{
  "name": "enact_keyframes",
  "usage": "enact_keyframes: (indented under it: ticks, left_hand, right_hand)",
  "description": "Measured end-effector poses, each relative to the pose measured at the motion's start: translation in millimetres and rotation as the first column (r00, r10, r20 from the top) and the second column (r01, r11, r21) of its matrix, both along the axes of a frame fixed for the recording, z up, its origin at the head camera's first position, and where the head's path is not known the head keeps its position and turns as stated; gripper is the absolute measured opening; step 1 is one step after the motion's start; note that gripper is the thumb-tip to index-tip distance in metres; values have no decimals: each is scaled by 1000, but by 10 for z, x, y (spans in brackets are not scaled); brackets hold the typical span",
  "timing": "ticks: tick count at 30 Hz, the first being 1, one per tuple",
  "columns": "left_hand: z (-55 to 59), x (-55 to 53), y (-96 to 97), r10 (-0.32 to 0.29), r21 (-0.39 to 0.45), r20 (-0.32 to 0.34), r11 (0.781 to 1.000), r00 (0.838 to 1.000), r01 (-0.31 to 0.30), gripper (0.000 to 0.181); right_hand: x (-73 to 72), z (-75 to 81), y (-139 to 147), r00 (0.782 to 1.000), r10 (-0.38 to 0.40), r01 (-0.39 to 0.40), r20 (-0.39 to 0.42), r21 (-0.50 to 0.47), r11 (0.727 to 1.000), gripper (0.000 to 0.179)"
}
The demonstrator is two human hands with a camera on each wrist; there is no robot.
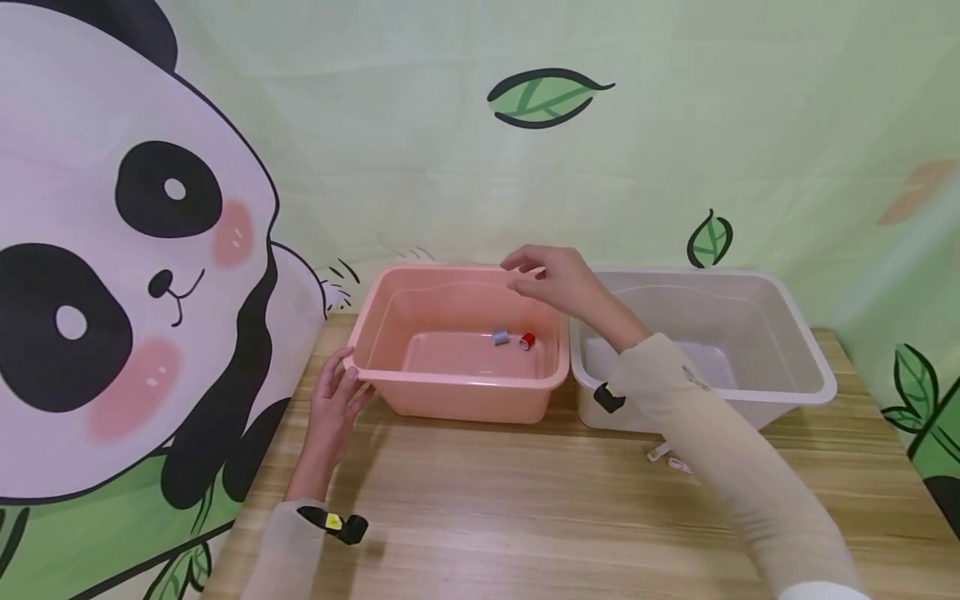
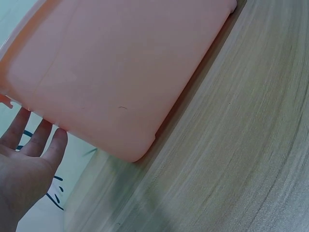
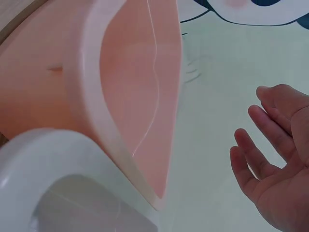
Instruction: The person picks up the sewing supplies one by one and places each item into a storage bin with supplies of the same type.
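At the front left corner of the pink plastic basin (image 1: pixel 457 400), my left hand (image 1: pixel 333 408) rests its fingertips on the rim and outer wall. Its fingers (image 2: pixel 36 140) look fairly straight against the pink wall in the left wrist view. My right hand (image 1: pixel 555 279) is raised above the basin's back right rim, fingers loosely bent and holding nothing. The right wrist view shows that hand (image 3: pixel 280 154) apart from the basin. Inside the basin lie a small grey-blue cylinder (image 1: pixel 500 337) and a small red cylinder (image 1: pixel 527 341) with a pale end, both spool-like.
A whitish-grey basin (image 1: pixel 787 396) stands close on the right, partly behind my right forearm. In front of it, two small whitish pieces (image 1: pixel 659 452) lie on the wooden table (image 1: pixel 465 500), too small to identify. A panda-printed cloth (image 1: pixel 420 150) hangs behind.
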State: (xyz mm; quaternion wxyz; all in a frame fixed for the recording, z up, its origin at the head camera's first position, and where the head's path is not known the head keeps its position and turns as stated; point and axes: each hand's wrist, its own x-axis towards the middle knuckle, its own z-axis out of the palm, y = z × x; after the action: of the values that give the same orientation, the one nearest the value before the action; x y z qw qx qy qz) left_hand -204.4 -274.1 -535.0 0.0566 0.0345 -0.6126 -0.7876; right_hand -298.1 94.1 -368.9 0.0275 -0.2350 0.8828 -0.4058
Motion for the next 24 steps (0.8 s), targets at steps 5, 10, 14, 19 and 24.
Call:
enact_keyframes:
  ticks: [5,10,14,19,24]
  left_hand:
    - [4,-4,-7,-1,3,4,1000,1000,1,45]
    - [12,-5,-10,6,4,1,1000,1000,-6,45]
    - [19,-2,-8,13,-3,-8,1000,1000,-13,44]
    - [6,1,1,27,11,-41,1000,999,-27,39]
    - [-27,-10,15,45,18,-68,999,997,-43,37]
  right_hand:
    - [118,22,73,999,21,-21,-28,-7,1000,32]
    - [241,9,166,995,55,-56,-84,-14,998,32]
    - [364,2,239,992,62,-64,-107,-20,998,33]
    - [559,-16,330,993,32,-35,-117,-27,999,32]
    - [782,-107,459,989,5,-12,-145,-46,999,28]
